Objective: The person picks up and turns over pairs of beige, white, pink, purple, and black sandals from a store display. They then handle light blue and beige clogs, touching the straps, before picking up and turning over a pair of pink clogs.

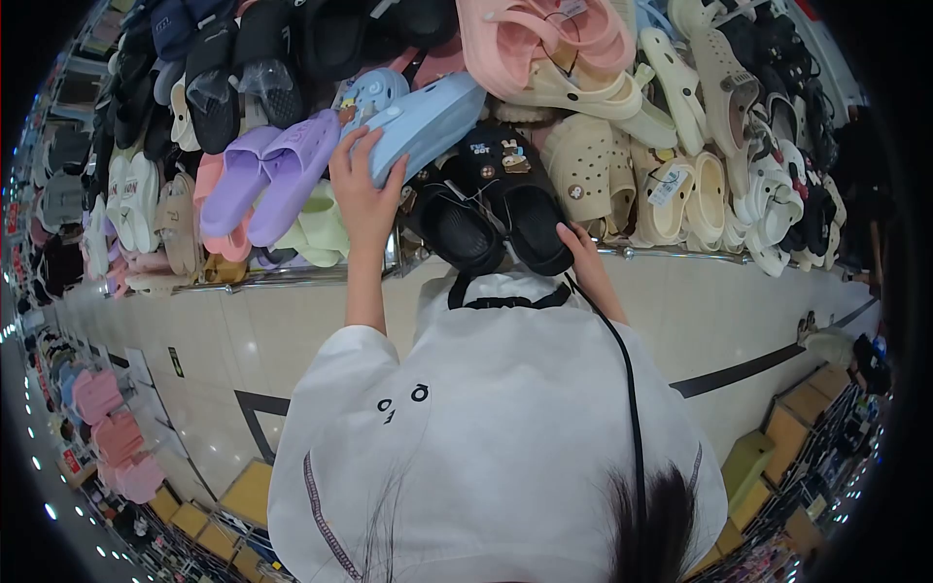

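Note:
My left hand (367, 189) grips a light blue clog (428, 121), with the thumb on its near side and the fingers over its left part. A second blue clog (374, 95) with charms sits just behind it. On the right, my right hand (586, 262) is at the side of a pair of black clogs (530, 209) decorated with charms; its fingers are partly hidden behind the right clog. Purple slides (282, 175) lie left of my left hand. Beige clogs (588, 165) stand to the right of the black pair.
A metal rail (292, 279) runs along the front of the shoe display. Pink clogs (549, 44) are piled at the back, black slides (262, 68) at the back left. Cardboard boxes (802, 418) and more racks stand behind me on a tiled floor (233, 340).

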A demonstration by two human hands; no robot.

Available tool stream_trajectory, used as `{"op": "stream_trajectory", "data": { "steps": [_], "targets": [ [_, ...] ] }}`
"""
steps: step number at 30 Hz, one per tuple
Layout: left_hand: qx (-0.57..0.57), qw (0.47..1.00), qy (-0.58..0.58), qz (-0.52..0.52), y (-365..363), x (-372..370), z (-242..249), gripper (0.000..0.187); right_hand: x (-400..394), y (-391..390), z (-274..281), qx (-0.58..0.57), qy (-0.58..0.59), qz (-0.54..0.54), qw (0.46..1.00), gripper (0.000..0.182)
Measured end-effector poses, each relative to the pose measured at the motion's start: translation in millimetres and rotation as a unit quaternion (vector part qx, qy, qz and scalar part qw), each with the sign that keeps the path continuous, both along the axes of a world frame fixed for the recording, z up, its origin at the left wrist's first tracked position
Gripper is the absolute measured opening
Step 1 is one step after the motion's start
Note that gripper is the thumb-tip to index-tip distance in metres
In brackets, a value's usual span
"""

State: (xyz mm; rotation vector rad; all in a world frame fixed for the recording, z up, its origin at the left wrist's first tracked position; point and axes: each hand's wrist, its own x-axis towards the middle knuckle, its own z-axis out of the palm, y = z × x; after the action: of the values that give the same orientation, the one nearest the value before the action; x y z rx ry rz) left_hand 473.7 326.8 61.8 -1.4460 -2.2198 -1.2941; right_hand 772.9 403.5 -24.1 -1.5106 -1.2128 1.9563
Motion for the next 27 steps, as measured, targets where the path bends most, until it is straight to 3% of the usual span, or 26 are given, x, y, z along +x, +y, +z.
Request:
{"op": "stream_trajectory", "data": {
  "steps": [5,9,11,13,16,21,23,27],
  "targets": [
    [0.000,1.000,0.001,0.007,-2.9,8.1,-3.1,0.044,-7.8,-5.2,4.3,-0.011,0.133,-0.085,0.987,0.054],
    [-0.023,1.000,0.013,-0.003,-9.6,15.7,-6.7,0.044,-28.7,-12.4,50.7,0.105,0.144,-0.050,0.983,0.050],
    [-0.033,0.999,0.025,-0.003,-11.7,18.5,-8.9,0.045,-37.2,-19.4,60.9,0.217,0.124,0.019,0.968,0.050],
    [-0.029,0.999,0.027,-0.010,-12.5,21.4,-8.6,0.046,-41.3,-23.4,63.4,0.228,0.125,0.044,0.965,0.059],
    [-0.026,0.999,0.028,-0.015,-14.0,23.3,-8.9,0.046,-49.4,-27.2,85.4,0.402,0.069,0.157,0.899,0.078],
    [-0.037,0.999,0.033,-0.019,-14.5,23.4,-9.3,0.045,-72.0,-41.1,100.6,0.488,0.077,0.198,0.846,0.078],
    [-0.042,0.999,0.024,-0.016,-15.2,22.7,-11.7,0.048,-84.3,-42.1,97.0,0.599,0.042,0.258,0.757,0.077],
    [-0.048,0.998,0.040,-0.023,-18.0,17.8,-15.9,0.049,-100.9,-49.7,100.0,0.615,0.035,0.268,0.740,0.069]
  ]
}}
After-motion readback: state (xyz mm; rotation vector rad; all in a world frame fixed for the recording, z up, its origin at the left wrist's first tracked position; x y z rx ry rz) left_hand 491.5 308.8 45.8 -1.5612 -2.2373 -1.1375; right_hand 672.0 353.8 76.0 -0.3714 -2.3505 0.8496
